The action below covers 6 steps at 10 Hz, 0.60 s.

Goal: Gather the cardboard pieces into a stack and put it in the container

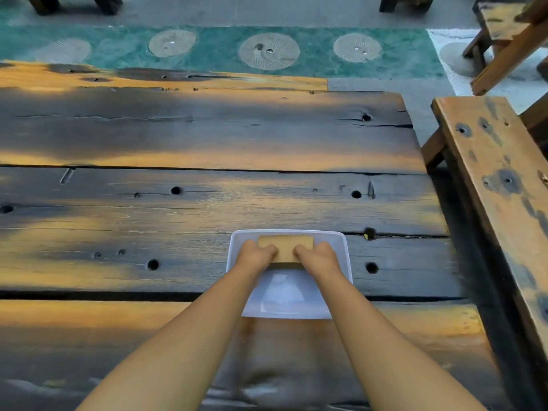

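Observation:
A brown cardboard stack [286,247] is held over the far half of a white rectangular plastic container [286,295] on the wooden table. My left hand [255,254] grips the stack's left side and my right hand [318,256] grips its right side, fingers curled onto the top. The stack's lower edge shows as a thin dark layer between my hands. Whether the stack touches the container's floor cannot be told. The near half of the container is bare.
The table is dark, weathered planks [207,197] with bolt holes and gaps. A wooden bench [498,185] runs along the right side. Beyond the table lies a green floor strip [225,48] with round patterns, plus more wooden furniture legs.

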### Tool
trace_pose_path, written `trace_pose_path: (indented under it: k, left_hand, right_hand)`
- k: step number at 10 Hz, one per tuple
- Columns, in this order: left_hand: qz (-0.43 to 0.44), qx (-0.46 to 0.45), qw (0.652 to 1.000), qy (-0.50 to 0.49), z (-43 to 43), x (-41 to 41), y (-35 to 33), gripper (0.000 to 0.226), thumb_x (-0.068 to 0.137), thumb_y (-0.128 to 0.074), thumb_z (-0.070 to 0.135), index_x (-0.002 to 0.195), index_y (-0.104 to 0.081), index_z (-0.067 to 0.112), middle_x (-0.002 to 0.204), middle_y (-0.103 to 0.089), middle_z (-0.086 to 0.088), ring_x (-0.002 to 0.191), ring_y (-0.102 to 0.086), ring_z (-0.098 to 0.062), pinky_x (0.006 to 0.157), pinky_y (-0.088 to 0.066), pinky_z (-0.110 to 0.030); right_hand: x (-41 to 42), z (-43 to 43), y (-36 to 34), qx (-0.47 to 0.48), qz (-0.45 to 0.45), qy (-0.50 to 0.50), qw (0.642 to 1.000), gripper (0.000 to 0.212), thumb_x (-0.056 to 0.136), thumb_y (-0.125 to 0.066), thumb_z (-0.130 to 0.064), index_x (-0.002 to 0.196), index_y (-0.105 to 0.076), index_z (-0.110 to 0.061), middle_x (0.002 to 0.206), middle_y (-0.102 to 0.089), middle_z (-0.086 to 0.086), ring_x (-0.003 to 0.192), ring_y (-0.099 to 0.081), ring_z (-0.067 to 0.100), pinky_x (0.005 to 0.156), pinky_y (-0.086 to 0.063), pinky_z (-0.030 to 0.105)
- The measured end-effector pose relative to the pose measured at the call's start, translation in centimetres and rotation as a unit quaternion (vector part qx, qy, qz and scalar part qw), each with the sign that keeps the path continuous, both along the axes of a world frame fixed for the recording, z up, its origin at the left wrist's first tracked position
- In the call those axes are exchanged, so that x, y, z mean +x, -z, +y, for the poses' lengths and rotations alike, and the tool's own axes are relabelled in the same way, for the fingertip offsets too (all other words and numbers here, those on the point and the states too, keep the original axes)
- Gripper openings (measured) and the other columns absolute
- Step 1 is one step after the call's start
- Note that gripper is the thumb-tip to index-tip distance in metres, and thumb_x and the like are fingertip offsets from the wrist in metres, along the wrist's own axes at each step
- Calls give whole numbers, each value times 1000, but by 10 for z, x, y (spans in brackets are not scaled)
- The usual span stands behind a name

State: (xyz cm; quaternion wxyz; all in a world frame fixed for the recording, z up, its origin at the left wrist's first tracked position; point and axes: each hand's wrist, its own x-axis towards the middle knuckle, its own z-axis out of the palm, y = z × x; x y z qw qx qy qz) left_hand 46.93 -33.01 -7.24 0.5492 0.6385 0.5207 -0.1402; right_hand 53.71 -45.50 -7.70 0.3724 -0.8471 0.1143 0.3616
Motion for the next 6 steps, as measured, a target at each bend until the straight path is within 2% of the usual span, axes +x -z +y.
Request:
trace_pose_path:
  k: [1, 2, 3, 4, 5, 6]
  left_hand:
    - [-27, 18, 999, 27, -6, -19, -17, 44, 89, -68, 40, 111, -41, 13, 94, -49, 0, 92, -50, -25, 74, -44, -32]
    - [-38, 52, 994, 84, -10, -42, -43, 31, 91, -65, 31, 104, -41, 16, 98, -46, -1, 91, -49, -24, 76, -45, -33]
    - [-61, 100, 980, 162, -14, -65, -75, 17, 91, -60, 24, 86, -44, 21, 92, -53, -8, 82, -52, -26, 69, -41, -33]
    - [-88, 204, 942, 250, -19, -89, -111, 9, 91, -57, 21, 89, -50, 16, 85, -52, -8, 77, -51, -24, 70, -39, -32]
    - [-107, 295, 902, 295, -20, -109, -151, 11, 90, -54, 21, 85, -61, 15, 77, -58, -8, 73, -57, -27, 67, -45, -34]
    - [-169, 403, 853, 284, -19, -139, -196, 25, 94, -51, 28, 93, -69, 11, 86, -72, -6, 84, -66, -27, 72, -54, -39]
  right_hand:
    - [-14, -18, -17, 23, -1, -3, 1000, 62, 85, -63, -40, 132, -46, -4, 133, -52, 14, 99, -55, 27, 77, -42, 33]
    - [-33, -36, -42, 25, -34, -51, 998, 56, 88, -60, -35, 133, -44, -6, 133, -53, 12, 90, -54, 21, 71, -40, 30]
    - [-55, -52, -78, 14, -86, -94, 992, 54, 92, -57, -30, 137, -43, -4, 138, -53, 16, 117, -57, 31, 83, -43, 35]
    - [-78, -66, -119, 22, -133, -121, 983, 43, 93, -55, -26, 128, -51, -2, 129, -59, 20, 107, -61, 32, 84, -50, 39]
    - [-96, -74, -164, 34, -182, -153, 971, 34, 90, -55, -23, 117, -60, -4, 101, -64, 10, 84, -58, 25, 73, -49, 35]
    - [-124, -77, -213, 24, -274, -172, 946, 30, 91, -55, -26, 114, -62, -8, 92, -66, 8, 91, -65, 28, 86, -54, 45]
